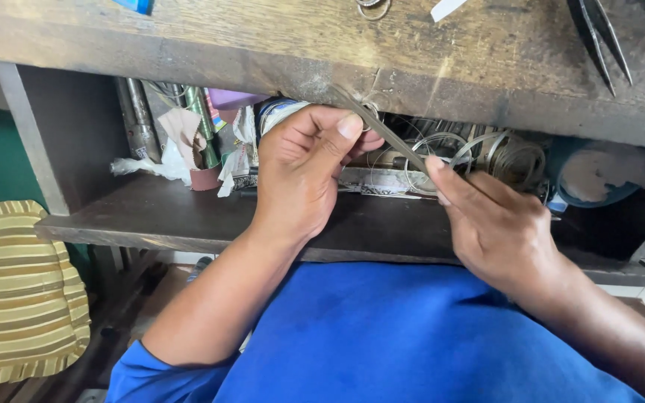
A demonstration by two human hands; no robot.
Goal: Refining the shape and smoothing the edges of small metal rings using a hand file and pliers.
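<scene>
Left hand (304,172) and right hand (498,231) side by side before shelf (166,220), under front edge of surface (263,45). Thin file (386,130) slants between hands, upper end against surface edge, lower end in right hand. Small ring (371,116) at left fingertips, touching file. Wire coils (487,157) on shelf behind right hand. Metal tubes (137,119) and crumpled paper (166,145) on shelf left of left hand. Tweezers (599,37) on surface, far right. Cushion (16,291) lower left, beside shelf.

Bright blue garment filling the frame from five to seven o'clock, short blue sleeve (139,373) cuffed near the left elbow at seven o'clock, bare forearms, bare left hand (304,175), bare right hand (498,231), no rings or watch apparent.
</scene>
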